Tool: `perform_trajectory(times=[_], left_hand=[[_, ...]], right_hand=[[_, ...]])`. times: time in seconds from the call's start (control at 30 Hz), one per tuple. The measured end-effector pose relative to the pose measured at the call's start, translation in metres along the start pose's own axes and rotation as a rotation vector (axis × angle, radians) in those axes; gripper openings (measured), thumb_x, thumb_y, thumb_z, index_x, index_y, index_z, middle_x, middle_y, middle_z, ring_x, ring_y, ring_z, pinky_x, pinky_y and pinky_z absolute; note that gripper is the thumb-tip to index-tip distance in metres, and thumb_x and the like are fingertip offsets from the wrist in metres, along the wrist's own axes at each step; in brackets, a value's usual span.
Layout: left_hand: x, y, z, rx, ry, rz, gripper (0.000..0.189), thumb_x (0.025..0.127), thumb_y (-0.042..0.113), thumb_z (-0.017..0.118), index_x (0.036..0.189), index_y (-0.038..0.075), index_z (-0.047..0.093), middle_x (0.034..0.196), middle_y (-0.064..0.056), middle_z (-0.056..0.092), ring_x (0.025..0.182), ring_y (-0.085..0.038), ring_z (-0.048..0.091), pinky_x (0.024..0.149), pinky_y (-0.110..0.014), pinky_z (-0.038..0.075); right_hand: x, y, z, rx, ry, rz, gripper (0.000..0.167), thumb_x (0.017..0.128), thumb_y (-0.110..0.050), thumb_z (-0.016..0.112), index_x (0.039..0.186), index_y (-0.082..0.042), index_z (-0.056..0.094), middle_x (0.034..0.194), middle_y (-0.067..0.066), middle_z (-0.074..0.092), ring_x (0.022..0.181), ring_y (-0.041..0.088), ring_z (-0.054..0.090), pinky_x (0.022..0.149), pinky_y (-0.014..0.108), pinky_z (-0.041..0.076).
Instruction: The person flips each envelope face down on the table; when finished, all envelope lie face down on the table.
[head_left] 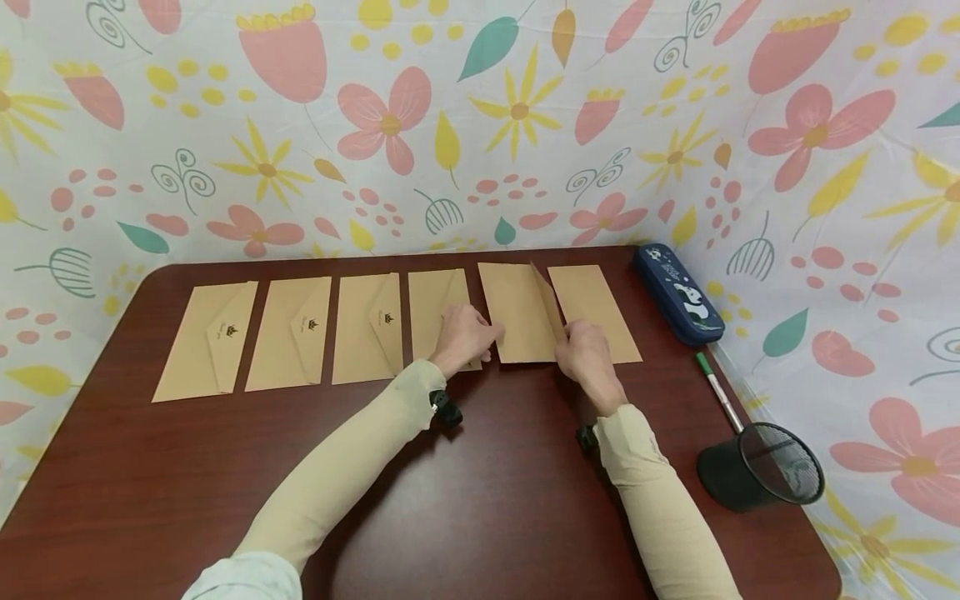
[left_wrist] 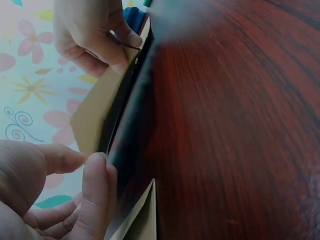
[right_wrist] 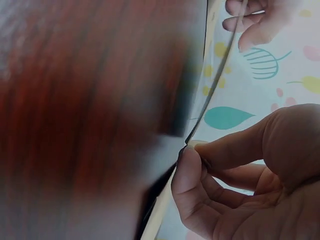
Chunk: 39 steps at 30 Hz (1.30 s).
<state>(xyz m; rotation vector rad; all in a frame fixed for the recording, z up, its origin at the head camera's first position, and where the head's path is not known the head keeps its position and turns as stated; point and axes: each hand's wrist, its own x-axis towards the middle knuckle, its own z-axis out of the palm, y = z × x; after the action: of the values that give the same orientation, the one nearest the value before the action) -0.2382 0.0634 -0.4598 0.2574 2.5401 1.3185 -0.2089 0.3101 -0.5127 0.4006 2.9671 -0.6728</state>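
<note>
A row of kraft-paper envelopes lies along the back of the table. The one second from the right, a brown envelope [head_left: 517, 312], has its flap [head_left: 547, 300] raised along its right side. My right hand [head_left: 585, 354] pinches that flap near its lower end between thumb and fingers. At the lower left edge of the same envelope, my left hand [head_left: 461, 337] pinches the paper, its wrist side covering part of the neighbouring envelope [head_left: 431, 308]. In the left wrist view the envelope [left_wrist: 95, 115] spans between both hands, its near edge lifted off the table.
Several closed envelopes [head_left: 288, 333] with crown prints lie to the left; a plain envelope [head_left: 600, 308] lies at the row's right end. Along the table's right edge are a blue panda pencil case [head_left: 678, 292], a green-capped marker [head_left: 720, 392] and a black mesh pen cup [head_left: 738, 475].
</note>
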Motion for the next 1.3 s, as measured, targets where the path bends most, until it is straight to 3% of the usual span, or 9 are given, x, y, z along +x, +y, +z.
perform_trajectory(times=[0.2,0.33,0.43,0.53,0.63,0.8,0.93,1.07,1.3], left_hand=[[-0.008,0.007,0.000,-0.095,-0.035,0.015,0.045,0.093,0.027,0.076,0.052,0.014,0.062,0.048,-0.004,0.067,0.058,-0.022,0.079,0.049,-0.024,0.052],[-0.005,0.002,0.003,-0.246,-0.089,0.044,0.045,0.093,0.027,0.079,0.059,0.018,0.050,0.050,0.003,0.062,0.064,-0.023,0.081,0.084,-0.036,0.065],[-0.006,0.002,0.004,-0.365,-0.109,0.050,0.030,0.095,0.019,0.079,0.074,0.013,0.059,0.066,0.004,0.068,0.067,-0.021,0.080,0.101,-0.041,0.063],[-0.005,0.003,0.005,-0.444,-0.127,0.021,0.014,0.095,0.016,0.078,0.098,0.004,0.070,0.086,-0.001,0.075,0.073,-0.014,0.077,0.084,-0.036,0.066],[-0.005,0.005,0.005,-0.484,-0.139,-0.002,0.029,0.096,0.015,0.078,0.119,-0.001,0.072,0.102,-0.009,0.079,0.081,-0.015,0.077,0.085,-0.034,0.066],[-0.005,0.005,0.005,-0.517,-0.145,-0.032,0.045,0.097,0.016,0.080,0.135,-0.004,0.067,0.112,-0.013,0.080,0.091,-0.018,0.078,0.089,-0.034,0.065],[-0.007,0.005,0.004,-0.538,-0.143,-0.056,0.053,0.098,0.016,0.080,0.143,-0.004,0.062,0.109,-0.009,0.078,0.096,-0.017,0.075,0.087,-0.031,0.064],[-0.006,0.005,0.005,-0.592,-0.160,-0.068,0.051,0.099,0.015,0.079,0.142,-0.005,0.062,0.105,-0.005,0.074,0.097,-0.016,0.072,0.084,-0.029,0.063],[-0.005,0.007,0.009,-0.673,-0.186,-0.080,0.038,0.101,0.009,0.076,0.134,-0.004,0.066,0.100,-0.003,0.075,0.091,-0.013,0.072,0.078,-0.026,0.062]], right_hand=[[-0.011,-0.005,-0.011,0.050,0.016,-0.018,0.028,0.093,-0.007,0.049,0.068,-0.013,0.060,0.069,0.005,0.055,0.070,0.027,0.052,0.058,0.034,0.042],[-0.035,-0.025,-0.031,0.091,0.029,-0.043,0.030,0.096,-0.008,0.049,0.070,-0.013,0.063,0.070,0.005,0.057,0.075,0.027,0.054,0.061,0.032,0.042],[-0.044,-0.034,-0.038,0.109,0.032,-0.030,0.029,0.095,-0.005,0.049,0.068,-0.012,0.057,0.068,0.004,0.048,0.073,0.026,0.048,0.061,0.033,0.038],[-0.038,-0.027,-0.033,0.109,0.036,-0.020,0.028,0.095,-0.005,0.050,0.069,-0.012,0.054,0.068,0.004,0.043,0.071,0.026,0.043,0.059,0.036,0.035],[-0.031,-0.013,-0.021,0.116,0.083,-0.053,0.025,0.094,-0.006,0.054,0.071,-0.013,0.060,0.068,0.004,0.047,0.070,0.026,0.044,0.059,0.035,0.035],[-0.045,-0.025,-0.030,0.161,0.089,-0.072,0.032,0.104,-0.012,0.053,0.073,-0.010,0.059,0.068,0.007,0.049,0.070,0.027,0.049,0.061,0.036,0.039],[-0.036,-0.012,-0.021,0.224,0.105,-0.112,0.042,0.110,-0.022,0.049,0.069,-0.013,0.052,0.061,0.001,0.041,0.061,0.022,0.043,0.057,0.035,0.035],[-0.022,0.002,-0.011,0.264,0.110,-0.107,0.044,0.114,-0.032,0.047,0.081,-0.013,0.068,0.062,0.002,0.045,0.062,0.022,0.044,0.059,0.035,0.037],[-0.053,-0.032,-0.043,0.302,0.083,-0.082,0.041,0.109,-0.035,0.063,0.122,0.001,0.079,0.104,0.017,0.079,0.094,0.030,0.068,0.078,0.035,0.051]])
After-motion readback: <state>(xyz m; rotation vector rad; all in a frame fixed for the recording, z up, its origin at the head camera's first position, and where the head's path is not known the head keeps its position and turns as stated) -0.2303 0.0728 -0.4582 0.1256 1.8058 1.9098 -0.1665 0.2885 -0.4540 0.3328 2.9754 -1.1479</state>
